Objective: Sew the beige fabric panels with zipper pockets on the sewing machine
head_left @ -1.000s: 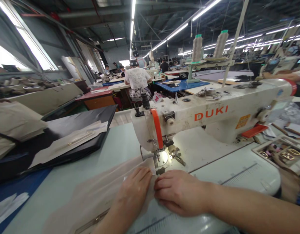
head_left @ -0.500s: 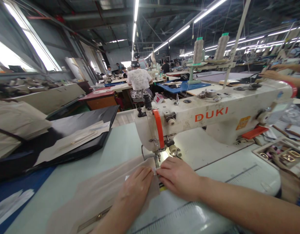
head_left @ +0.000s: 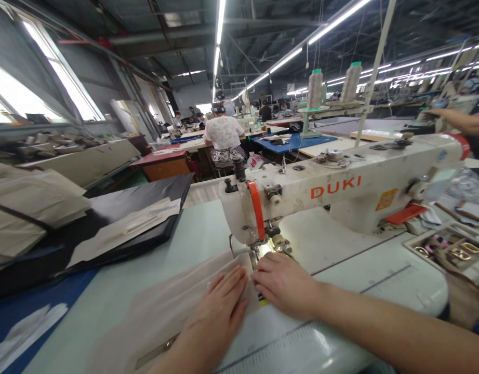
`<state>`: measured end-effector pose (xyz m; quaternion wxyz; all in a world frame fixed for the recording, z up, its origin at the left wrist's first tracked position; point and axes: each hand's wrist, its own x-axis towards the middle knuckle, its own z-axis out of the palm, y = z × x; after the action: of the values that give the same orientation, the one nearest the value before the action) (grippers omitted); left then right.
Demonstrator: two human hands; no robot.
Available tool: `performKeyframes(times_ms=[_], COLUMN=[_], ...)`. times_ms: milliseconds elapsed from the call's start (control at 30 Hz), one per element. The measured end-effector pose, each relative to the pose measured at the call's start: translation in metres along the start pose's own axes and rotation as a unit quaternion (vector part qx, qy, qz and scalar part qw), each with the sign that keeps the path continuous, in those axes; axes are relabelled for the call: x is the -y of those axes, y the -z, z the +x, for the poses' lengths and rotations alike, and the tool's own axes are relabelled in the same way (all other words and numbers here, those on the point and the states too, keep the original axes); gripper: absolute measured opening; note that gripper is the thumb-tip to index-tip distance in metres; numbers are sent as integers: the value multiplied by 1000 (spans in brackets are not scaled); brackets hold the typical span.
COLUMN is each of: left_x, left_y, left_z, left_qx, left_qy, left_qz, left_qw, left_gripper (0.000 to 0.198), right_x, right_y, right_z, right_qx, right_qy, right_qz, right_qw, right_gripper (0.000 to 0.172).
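A pale beige fabric piece [head_left: 161,298] lies on the sewing machine table [head_left: 200,223], its right edge by the presser foot. A zipper [head_left: 156,354] shows in its lower part, partly under my left forearm. My left hand [head_left: 222,306] rests flat on the fabric, fingers stretched out and thumb apart. Just right of it, my right hand [head_left: 288,285] is closed with bent fingers at the fabric's edge, close to the needle area. Its fingertips are partly hidden. The white sewing machine [head_left: 336,182] with a red lever stands over the work, its lamp lit.
At left, beige pieces with a zipper [head_left: 126,226] lie on black material [head_left: 161,231], beside a beige stack [head_left: 32,202]. A tray of metal buckles [head_left: 453,249] is at right. Thread cones [head_left: 315,91] stand behind the machine. A co-worker [head_left: 224,130] sits ahead; another person's arm [head_left: 453,119] shows at right.
My left hand has flattened, with its fingers straighter and the thumb showing apart. My right hand stays by the needle area. The view has shifted slightly.
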<state>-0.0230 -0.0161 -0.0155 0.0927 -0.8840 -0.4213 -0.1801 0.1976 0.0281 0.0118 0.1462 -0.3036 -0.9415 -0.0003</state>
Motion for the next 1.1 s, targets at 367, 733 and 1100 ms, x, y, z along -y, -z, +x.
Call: performKeyframes(times_ms=[367, 733, 1100], left_x=[2, 0, 5], left_y=[-14, -16, -21], left_z=[23, 27, 37], left_qx=[-27, -22, -43], left_qy=[1, -12, -28], left_qz=[-7, -9, 2], left_qw=[1000, 1000, 999], left_gripper=[39, 40, 39], right_x=[-17, -18, -22], right_y=[-3, -4, -4], right_z=[4, 2, 4], right_qx=[-17, -15, -3], right_qy=[-9, -14, -24], right_qz=[-19, -49, -65], right_qw=[1000, 999, 998], right_gripper=[16, 17, 19])
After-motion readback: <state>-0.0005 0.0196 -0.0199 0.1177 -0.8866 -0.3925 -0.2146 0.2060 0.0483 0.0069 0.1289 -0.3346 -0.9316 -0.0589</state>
